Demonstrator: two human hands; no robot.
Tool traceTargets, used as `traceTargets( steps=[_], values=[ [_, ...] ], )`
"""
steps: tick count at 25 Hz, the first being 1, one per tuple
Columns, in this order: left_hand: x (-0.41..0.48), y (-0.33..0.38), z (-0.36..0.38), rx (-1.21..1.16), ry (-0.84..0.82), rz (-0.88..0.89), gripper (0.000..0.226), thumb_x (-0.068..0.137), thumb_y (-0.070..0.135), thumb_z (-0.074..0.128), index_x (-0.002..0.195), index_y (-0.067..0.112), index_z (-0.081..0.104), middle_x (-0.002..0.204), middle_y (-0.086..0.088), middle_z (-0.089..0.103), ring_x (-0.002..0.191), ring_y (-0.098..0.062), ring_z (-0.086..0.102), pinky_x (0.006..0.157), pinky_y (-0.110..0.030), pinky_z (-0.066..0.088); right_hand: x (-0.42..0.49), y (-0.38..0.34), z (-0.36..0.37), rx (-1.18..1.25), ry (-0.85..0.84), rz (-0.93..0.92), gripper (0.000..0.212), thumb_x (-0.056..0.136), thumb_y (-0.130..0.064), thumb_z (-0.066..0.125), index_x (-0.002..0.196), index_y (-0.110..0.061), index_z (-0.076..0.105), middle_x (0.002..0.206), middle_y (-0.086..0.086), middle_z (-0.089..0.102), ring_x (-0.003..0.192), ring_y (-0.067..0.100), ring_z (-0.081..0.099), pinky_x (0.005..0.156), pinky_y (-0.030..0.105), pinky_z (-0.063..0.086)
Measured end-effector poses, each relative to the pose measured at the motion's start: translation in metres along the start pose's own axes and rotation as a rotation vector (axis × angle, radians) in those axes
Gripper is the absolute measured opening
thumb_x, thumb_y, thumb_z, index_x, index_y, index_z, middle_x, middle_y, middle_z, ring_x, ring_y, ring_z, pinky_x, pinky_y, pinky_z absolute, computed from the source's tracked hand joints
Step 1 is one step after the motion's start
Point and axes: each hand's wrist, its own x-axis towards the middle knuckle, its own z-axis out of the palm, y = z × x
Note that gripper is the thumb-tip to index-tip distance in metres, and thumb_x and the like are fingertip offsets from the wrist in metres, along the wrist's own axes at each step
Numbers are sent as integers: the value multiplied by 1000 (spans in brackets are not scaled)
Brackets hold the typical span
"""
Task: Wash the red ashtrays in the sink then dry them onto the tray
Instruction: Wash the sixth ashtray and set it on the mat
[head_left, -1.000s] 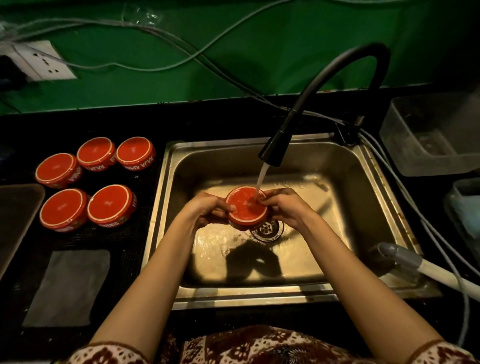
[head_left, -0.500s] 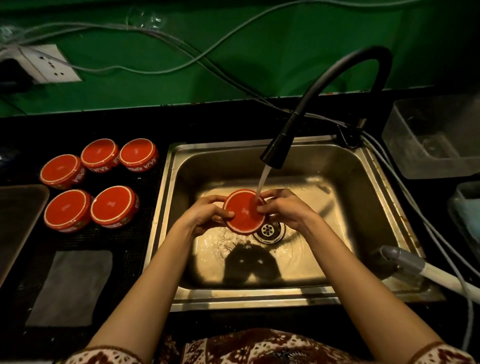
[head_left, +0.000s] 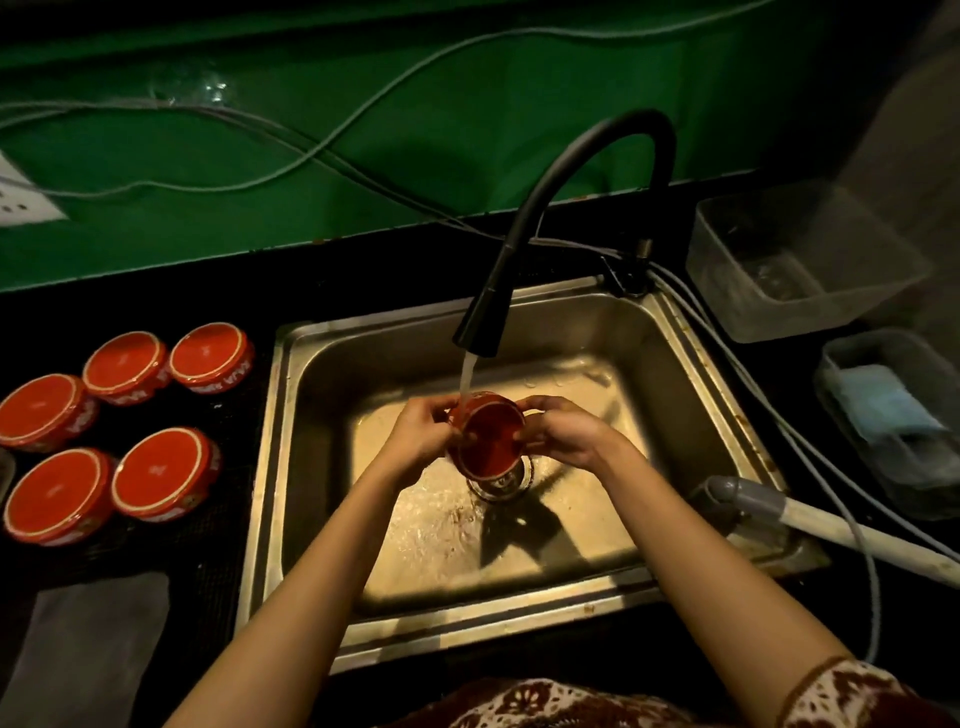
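So both hands are down in the sink (head_left: 675, 374) with one red ashtray (head_left: 491, 441) between them, held up above the drain (head_left: 501, 486) and tipped so its round face looks back at the camera. The left hand (head_left: 421, 436) has its fingers (head_left: 441, 405) curled round the left edge, and the right hand (head_left: 566, 434) has its fingers (head_left: 535, 402) curled round the right edge. Water (head_left: 466, 374) from the black faucet (head_left: 524, 234) hits the ashtray's top rim. Can't tell if that's the inside or the base facing us, tbh, it's dark. Five more red ashtrays (head_left: 161, 473) sit face-down on the black counter (head_left: 363, 270) left of the sink, a grey cloth (head_left: 88, 649) in front of them. Two clear tubs (head_left: 795, 260) are off to the right.
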Motion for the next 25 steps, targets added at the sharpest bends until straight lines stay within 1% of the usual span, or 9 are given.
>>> traceTargets(
  steps=[2,4,7,9,11,14,18,22,25],
  values=[
    [2,3,4,96,51,18,45,74,-12,66,114,9,66,88,0,67,94,-23,64,60,-21,49,3,-4,-3,-84,-1,-4,29,84,17,48,100,-6,57,73,10,63,64,18,61,70,32,51],
    [4,5,7,216,96,24,41,74,-7,69,112,10,67,92,-2,67,91,-20,62,57,-18,46,6,-17,-11,-191,67,-70,25,88,12,45,102,-3,60,73,9,64,65,18,61,63,27,51],
    [6,6,7,272,130,17,44,73,-2,73,113,12,67,102,-7,69,91,-19,62,57,-17,46,22,-55,-37,-140,398,-296,24,89,10,44,98,-5,60,74,10,59,58,17,55,46,22,49],
    [6,6,6,257,142,11,46,71,-1,75,114,13,67,105,-7,70,96,-20,63,64,-21,49,35,-86,-58,-185,684,-457,17,87,1,53,91,-14,59,83,12,60,64,21,57,57,30,53],
    [6,5,6,250,157,16,47,70,0,76,114,14,67,105,-6,70,99,-21,64,68,-25,51,48,-111,-73,-477,885,-588,19,83,-8,62,102,-11,62,100,15,59,86,28,59,84,37,50],
    [8,8,5,265,165,30,46,70,2,77,114,14,68,102,-5,70,96,-20,63,64,-22,48,59,-136,-79,-866,915,-574,35,89,-13,59,123,-5,55,125,20,50,110,34,53,96,36,40],
    [12,12,5,233,156,21,39,73,2,75,110,13,69,90,0,66,89,-17,61,60,-21,46,68,-151,-80,-1199,933,-509,25,92,-7,51,113,2,60,117,23,59,111,38,56,89,40,47],
    [17,11,7,197,164,15,31,73,0,74,100,15,72,83,2,68,84,-17,63,58,-22,47,67,-150,-78,-1275,1005,-502,22,91,-2,49,109,1,62,113,20,62,106,36,61,83,39,50],
    [18,9,8,161,169,15,32,74,-4,71,98,17,72,84,-1,71,81,-20,67,55,-25,50,64,-141,-81,-1167,1029,-576,22,93,-6,45,107,1,60,111,21,62,103,38,61,80,38,48]
  ],
)
